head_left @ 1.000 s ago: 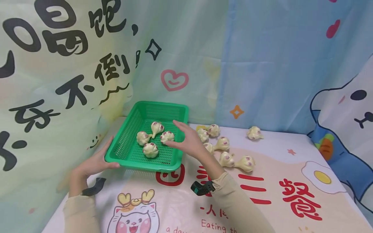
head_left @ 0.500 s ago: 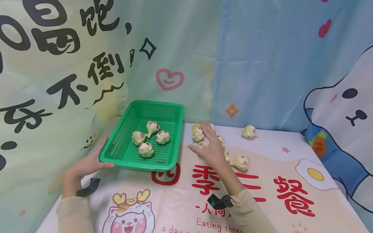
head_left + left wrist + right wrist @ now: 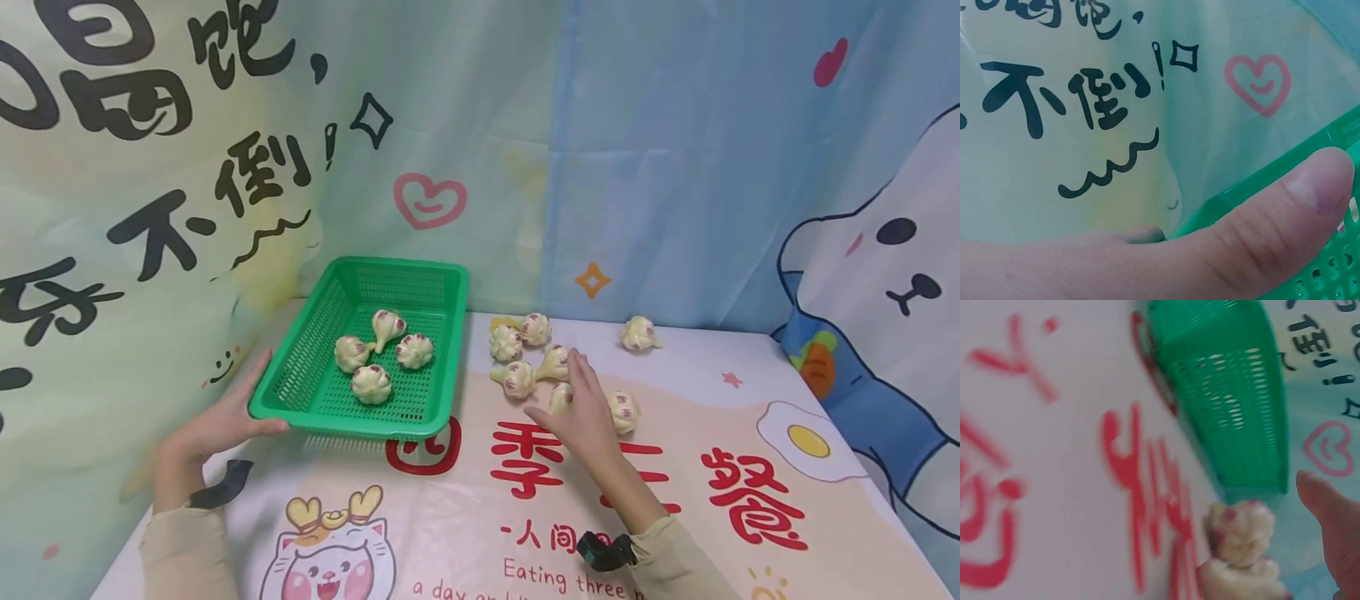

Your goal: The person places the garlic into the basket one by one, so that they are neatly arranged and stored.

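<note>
Garlic bulbs (image 3: 519, 380) lie on the worktop (image 3: 675, 383) beyond and to either side of our right grip (image 3: 588, 421), whose thumb and fingers stand apart. Our left grip (image 3: 225, 421) clasps a corner of the green basket (image 3: 352, 427), and we see four more bulbs (image 3: 372, 385) inside, right of that grip.

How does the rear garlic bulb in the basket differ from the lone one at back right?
The basket bulb lies grouped inside the basket; the lone bulb rests apart on the table. The basket bulb's stem points toward the viewer, the lone bulb's rightward. Both are pale with reddish markings.
</note>
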A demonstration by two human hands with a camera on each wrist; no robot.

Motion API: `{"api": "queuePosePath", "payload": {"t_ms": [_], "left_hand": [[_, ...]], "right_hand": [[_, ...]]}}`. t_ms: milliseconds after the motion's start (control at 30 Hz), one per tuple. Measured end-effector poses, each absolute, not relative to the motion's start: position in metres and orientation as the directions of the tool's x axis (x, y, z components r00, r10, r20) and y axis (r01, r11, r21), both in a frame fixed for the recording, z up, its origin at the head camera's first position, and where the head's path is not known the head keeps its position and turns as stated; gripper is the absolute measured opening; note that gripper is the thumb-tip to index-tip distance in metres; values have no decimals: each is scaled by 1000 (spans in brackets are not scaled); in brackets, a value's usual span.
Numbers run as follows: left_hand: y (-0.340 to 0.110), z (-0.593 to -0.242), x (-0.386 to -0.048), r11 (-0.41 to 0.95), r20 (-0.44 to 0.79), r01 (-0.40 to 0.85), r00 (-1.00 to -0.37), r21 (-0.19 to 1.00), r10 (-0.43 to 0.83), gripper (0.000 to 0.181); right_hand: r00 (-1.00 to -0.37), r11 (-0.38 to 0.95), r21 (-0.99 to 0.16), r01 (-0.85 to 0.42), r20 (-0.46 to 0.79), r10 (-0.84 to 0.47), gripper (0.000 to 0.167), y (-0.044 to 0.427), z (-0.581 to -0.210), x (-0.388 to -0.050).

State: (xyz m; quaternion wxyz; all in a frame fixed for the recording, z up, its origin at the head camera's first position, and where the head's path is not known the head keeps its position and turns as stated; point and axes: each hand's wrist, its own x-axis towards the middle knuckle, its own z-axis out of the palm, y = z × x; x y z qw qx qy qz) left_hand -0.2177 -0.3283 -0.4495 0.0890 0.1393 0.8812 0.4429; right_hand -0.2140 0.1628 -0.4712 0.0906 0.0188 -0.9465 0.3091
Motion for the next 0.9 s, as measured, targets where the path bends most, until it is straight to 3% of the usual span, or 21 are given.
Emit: {"api": "queuePosePath", "payload": {"t_ms": [400, 900], "left_hand": [[-329, -450, -217, 535, -22, 172, -942, 827, 336, 119], [-328, -450, -216, 554, -11, 187, -942, 811, 335, 118]], "right_hand": [[-988, 851, -520, -77, 154, 5, 109, 169, -502, -208], [-980, 820, -571, -29, 178, 90, 97, 175, -520, -210]]}}
